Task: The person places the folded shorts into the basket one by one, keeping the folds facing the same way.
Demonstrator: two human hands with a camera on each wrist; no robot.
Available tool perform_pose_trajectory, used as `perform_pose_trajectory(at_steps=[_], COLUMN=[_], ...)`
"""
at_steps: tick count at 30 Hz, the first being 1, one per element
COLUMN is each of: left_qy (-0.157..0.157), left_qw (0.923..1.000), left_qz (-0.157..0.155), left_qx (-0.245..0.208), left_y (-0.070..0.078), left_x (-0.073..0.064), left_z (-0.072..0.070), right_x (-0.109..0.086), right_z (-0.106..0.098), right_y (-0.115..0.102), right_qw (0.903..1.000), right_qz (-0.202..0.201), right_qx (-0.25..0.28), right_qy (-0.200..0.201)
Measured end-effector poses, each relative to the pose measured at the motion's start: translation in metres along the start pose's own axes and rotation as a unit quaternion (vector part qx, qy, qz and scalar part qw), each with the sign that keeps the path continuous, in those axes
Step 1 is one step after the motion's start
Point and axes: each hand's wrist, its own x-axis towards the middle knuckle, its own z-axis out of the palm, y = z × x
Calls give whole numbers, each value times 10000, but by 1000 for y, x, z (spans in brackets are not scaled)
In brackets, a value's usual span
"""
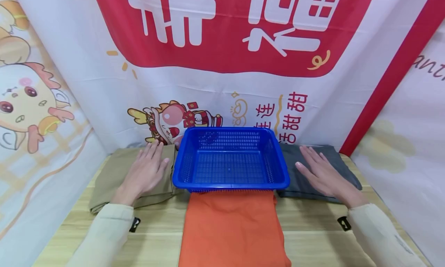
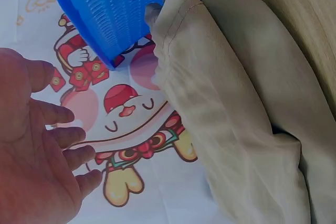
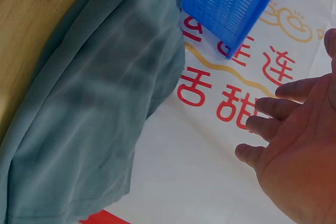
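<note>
My left hand (image 1: 147, 172) hovers over a folded khaki garment (image 1: 114, 178) on the left, fingers straight and nothing held. In the left wrist view a gap shows between the palm and the cloth. On the other side, my right hand (image 1: 321, 174) is held above a folded dark grey garment (image 1: 295, 184), its fingers extended and holding nothing. Between the hands stands a blue plastic basket (image 1: 229, 186) with perforated walls and nothing inside. An orange cloth (image 1: 233, 228) lies flat in front of the basket, its far edge right at the basket's front.
A wooden table (image 1: 156, 236) carries all of this. Printed white cloth (image 1: 222, 89) with red lettering hangs behind the basket, and more printed cloth (image 1: 399, 143) closes the right side. A cartoon-patterned cloth (image 1: 31, 101) hangs on the left.
</note>
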Motion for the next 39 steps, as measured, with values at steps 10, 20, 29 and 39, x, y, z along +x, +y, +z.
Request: perform_pose_trajectory(at_steps=[10,20,29,39], left_qy=[223,533,604,284], left_qw=[9989,9976,9974,9994], left_qz=[318,275,225,44], left_qx=[246,341,318,173], left_y=[20,40,40,35], left_x=[-18,-32,-41,-45], left_z=[-10,-22,-23,-21], right_x=[-21,-34,-40,-40], right_z=[-1,-5,-4,4], right_y=[-10,-28,-33,-29], right_qw=[9995,9997,9992,9984], right_qz=[189,199,56,-191], right_qx=[191,-26,-230,-380], right_qy=[-158,127,330,359])
